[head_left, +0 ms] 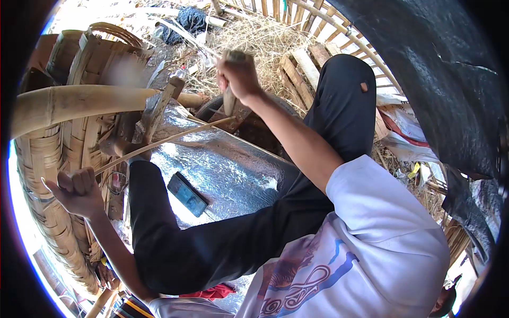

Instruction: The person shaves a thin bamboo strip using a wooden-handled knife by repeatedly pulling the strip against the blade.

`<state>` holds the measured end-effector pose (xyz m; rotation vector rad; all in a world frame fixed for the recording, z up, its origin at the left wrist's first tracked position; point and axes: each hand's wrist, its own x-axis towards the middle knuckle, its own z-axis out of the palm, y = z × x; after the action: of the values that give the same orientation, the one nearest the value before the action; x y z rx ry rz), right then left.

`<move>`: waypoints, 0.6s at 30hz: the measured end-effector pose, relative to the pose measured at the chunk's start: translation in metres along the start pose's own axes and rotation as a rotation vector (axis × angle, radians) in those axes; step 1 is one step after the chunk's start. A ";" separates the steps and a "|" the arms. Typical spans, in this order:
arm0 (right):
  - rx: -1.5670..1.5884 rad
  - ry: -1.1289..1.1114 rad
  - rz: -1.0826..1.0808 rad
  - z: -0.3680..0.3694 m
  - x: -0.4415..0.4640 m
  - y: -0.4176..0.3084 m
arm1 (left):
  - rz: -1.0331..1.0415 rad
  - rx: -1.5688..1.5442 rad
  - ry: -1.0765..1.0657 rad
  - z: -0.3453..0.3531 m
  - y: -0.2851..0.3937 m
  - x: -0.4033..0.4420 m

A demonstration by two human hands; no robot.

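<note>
My left hand point(78, 192) is closed round the near end of a thin bamboo strip point(164, 140), its thumb pointing out to the left. The strip slants up to the right over a silvery foil sheet point(238, 177). My right hand point(237, 74) is raised, its fingers wrapped round a wooden handle point(230, 102). The lower end of this tool hangs close to the strip's far end; whether they touch is unclear. On the foil between my legs lies a dark phone point(187, 194).
A thick bamboo pole point(79, 106) and woven bamboo baskets point(45, 175) stand at the left. Straw point(249, 40) and wooden slats point(299, 74) lie beyond my knees. A black plastic sheet point(440, 74) hangs at the right. Red cloth point(212, 292) lies near my lap.
</note>
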<state>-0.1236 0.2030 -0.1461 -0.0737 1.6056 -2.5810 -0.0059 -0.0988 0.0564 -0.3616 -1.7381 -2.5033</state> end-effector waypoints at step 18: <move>0.086 0.052 -0.045 -0.006 -0.013 0.003 | 0.007 0.080 0.212 -0.003 0.001 0.000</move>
<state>-0.1110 0.2083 -0.1506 -0.0373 1.5246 -2.7041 -0.0065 -0.1022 0.0560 -0.0920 -1.7426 -2.3594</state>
